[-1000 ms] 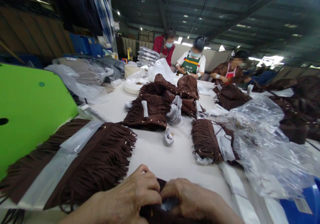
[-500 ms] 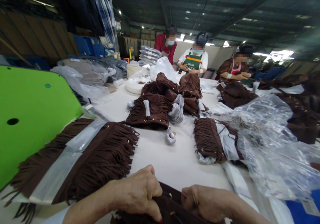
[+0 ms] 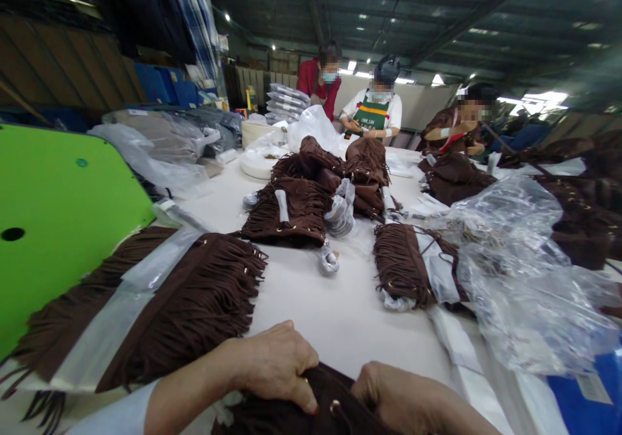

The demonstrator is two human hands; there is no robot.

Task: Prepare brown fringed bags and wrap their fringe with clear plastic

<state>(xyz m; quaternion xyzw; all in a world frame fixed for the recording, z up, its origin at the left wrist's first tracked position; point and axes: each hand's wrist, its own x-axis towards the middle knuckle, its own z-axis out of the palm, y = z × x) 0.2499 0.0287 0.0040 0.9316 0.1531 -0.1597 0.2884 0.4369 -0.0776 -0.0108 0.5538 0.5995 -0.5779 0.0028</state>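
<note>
Brown fringed piece (image 3: 326,383) is clamped in L hand (image 3: 276,364) & R hand (image 3: 389,393) on desk (image 3: 335,305), right of green board (image 3: 63,208). Step judged: bunching/folding; for next move, even 2-hand grip needed, fringe kept unsnagged.

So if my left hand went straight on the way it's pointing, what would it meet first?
Most likely your right hand: your left hand points rightward across the brown fringed piece both hands grip, and only a short stretch of fabric separates them.
</note>
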